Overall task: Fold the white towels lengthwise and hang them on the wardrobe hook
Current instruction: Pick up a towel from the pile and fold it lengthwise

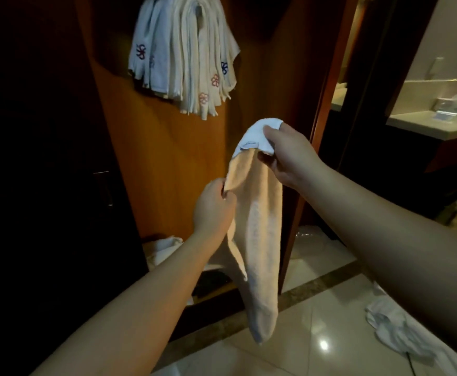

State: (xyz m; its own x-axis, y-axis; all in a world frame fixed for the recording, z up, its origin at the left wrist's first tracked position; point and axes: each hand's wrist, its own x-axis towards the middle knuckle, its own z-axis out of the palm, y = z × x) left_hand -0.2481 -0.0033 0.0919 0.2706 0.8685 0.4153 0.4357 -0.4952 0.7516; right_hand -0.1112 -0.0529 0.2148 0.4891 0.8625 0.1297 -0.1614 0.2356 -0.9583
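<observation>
A long white terry towel (257, 240) hangs folded lengthwise in front of the open wooden wardrobe (167, 147). The right hand (289, 156) has its grip clamped on the towel's top end, while the left hand (213, 207) pinches one edge lower down. Above, a bunch of white flower-embroidered towels (183, 55) hangs inside the wardrobe. Another crumpled white cloth (395, 329) lies on the glossy tiled floor (317, 348).

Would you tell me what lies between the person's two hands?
In the head view, the towel spans between the left hand and right hand; both grip it.
</observation>
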